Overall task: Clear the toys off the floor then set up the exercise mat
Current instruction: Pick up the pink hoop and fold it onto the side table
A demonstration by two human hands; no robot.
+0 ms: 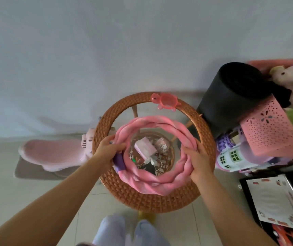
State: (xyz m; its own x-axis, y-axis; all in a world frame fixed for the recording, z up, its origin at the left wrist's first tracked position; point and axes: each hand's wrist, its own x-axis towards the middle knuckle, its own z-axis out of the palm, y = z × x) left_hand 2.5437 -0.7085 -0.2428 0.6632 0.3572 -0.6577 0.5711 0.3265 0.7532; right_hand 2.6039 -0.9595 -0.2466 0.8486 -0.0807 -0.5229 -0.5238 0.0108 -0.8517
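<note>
A pink coiled soft ring toy (152, 181) with a purple end piece (119, 162) lies on the glass top of a round wicker table (152, 201). My left hand (106, 150) grips the ring's left side next to the purple piece. The ring's right side is gripped by my right hand (198, 160). A pink plastic turtle (166, 100) sits on the table's far rim. A rolled black exercise mat (230, 96) stands upright right of the table, against the wall.
Under the glass, a lower shelf holds a pink box (144, 146) and small items. A pink perforated basket (269, 128), a toy house (230, 155) and plush toys (289, 77) crowd the right. A pink baby seat (53, 153) stands on the left floor.
</note>
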